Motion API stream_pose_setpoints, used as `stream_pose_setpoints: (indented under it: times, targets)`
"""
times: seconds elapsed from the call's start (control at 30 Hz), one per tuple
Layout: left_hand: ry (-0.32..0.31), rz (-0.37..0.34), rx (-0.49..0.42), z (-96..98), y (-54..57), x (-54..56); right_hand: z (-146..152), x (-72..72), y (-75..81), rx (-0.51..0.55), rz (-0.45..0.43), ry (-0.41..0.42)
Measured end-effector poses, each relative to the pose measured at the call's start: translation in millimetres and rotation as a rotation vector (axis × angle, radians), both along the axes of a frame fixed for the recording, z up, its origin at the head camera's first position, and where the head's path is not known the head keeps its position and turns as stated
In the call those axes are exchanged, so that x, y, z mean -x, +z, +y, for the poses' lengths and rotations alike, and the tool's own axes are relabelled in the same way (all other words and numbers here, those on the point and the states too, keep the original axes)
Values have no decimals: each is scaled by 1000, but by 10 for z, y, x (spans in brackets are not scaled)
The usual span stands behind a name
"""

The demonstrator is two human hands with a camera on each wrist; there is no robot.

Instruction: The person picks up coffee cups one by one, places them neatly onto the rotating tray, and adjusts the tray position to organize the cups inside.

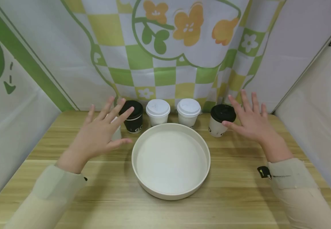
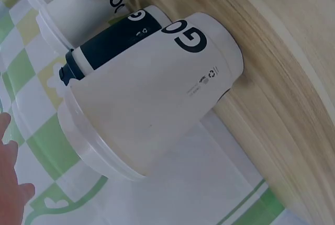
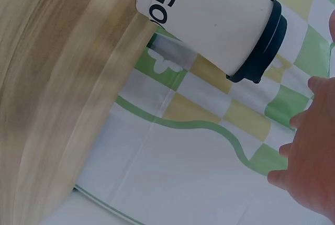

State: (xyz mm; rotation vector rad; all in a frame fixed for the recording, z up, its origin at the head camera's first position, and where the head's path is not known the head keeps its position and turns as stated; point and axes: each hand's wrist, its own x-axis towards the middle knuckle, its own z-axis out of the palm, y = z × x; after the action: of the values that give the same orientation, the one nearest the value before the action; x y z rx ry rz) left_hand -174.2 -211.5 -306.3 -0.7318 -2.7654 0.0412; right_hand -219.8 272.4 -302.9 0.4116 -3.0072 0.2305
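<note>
With fingers spread and nothing held, my left hand (image 1: 98, 135) hovers over the left end of a row of lidded paper cups. It hides most of a white cup (image 2: 146, 99) with a white lid. Beside that stands a black cup (image 1: 134, 124) with a black lid. My right hand (image 1: 251, 124), also spread and holding nothing, is beside a white cup (image 1: 217, 128) with a black lid; its thumb overlaps the cup in the head view. Two white-lidded cups, one left (image 1: 158, 111) and one right (image 1: 188, 111), stand between them.
A round, shallow cream tray (image 1: 171, 196) sits mid-table in front of the cups. The wooden table (image 1: 111, 203) ends at a checked, flower-printed cloth (image 1: 165, 76) behind the row. White cloth walls flank both sides.
</note>
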Motion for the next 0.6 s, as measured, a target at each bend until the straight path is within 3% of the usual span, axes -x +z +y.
stream_pose_setpoints:
  times: [0.37, 0.6]
  targets:
    - [-169, -35, -27, 148, -137, -116, -57, 52, 38, -4, -38, 30]
    - [-231, -68, -19, 217, -275, -148, -97, 114, 22, -20, -50, 67]
